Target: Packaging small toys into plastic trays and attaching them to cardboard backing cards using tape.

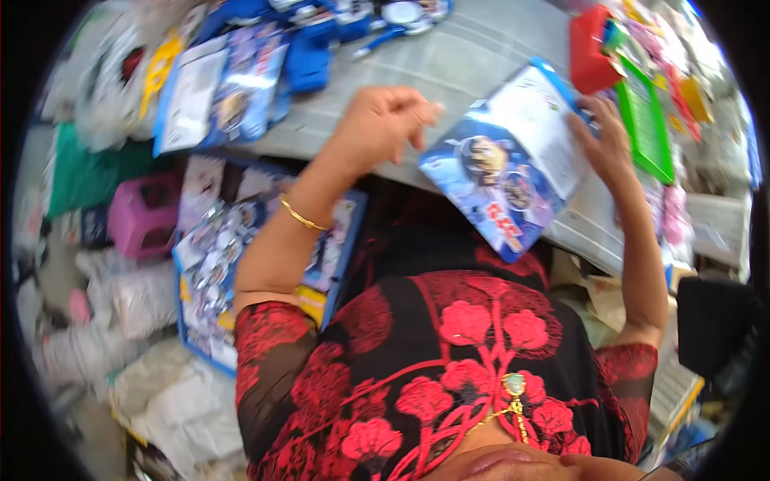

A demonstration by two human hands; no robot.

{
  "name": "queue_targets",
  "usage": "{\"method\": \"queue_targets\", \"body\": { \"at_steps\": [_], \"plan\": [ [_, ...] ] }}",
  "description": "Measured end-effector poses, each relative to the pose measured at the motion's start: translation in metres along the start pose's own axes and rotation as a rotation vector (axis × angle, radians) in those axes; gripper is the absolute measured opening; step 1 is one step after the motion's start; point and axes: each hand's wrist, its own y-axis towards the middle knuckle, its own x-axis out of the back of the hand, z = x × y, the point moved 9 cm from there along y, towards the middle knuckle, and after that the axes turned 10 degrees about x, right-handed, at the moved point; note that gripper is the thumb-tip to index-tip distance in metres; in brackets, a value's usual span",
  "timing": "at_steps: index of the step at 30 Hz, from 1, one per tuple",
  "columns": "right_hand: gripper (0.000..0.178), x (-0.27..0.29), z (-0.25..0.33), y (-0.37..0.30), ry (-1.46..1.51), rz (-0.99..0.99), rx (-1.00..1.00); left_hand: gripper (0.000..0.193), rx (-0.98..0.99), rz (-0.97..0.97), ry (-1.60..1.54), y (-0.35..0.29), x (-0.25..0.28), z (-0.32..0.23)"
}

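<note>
A blue and white printed package [517,160], flat and glossy with cartoon pictures, lies tilted over the near edge of the grey table [465,48]. My right hand [605,140] grips its right edge, the fingers bent around it. Just left of the package, my left hand [385,124] hovers over the table with its fingers loosely bent and apart. Nothing shows in it, though it is a little blurred. On the table's left side lies a stack of similar packages [220,92].
Blue and white plastic toy parts [309,60] lie at the far side. A red box [592,50] and a green tray [644,120] stand on the right. Below left are a blue-edged carton [233,240] of small silvery packets and a pink stool [144,212].
</note>
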Motion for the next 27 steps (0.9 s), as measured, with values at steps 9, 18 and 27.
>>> {"method": "queue_targets", "body": {
  "at_steps": [9,18,27],
  "plan": [
    [0.05,-0.038,-0.046,-0.02,0.231,0.096,-0.132,0.033,-0.106,0.098,-0.21,-0.059,-0.073,0.062],
    [0.044,-0.035,0.063,-0.009,0.611,0.103,0.002,0.021,-0.186,-0.169,-0.677,-0.122,0.016,0.077],
    [0.035,-0.056,0.187,-0.014,0.728,0.382,0.186,0.026,-0.389,-0.758,-0.961,-0.349,0.206,0.187]
  ]
}}
